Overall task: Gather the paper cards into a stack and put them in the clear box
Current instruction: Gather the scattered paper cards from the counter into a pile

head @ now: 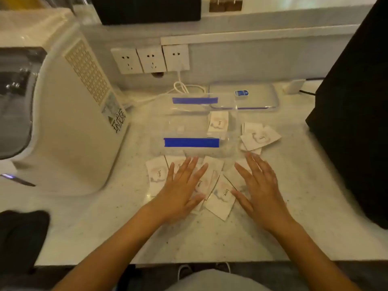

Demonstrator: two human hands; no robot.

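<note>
A pale speckled stone countertop (210,238) was seen under warm, dim light. Behind it, a low grey backsplash (241,59) was fitted with three white wall sockets (150,59), from one of which a white cable (182,87) was run down onto the counter. A cream appliance (69,122) was set at the left, and a large black object (357,122) at the right.
</note>
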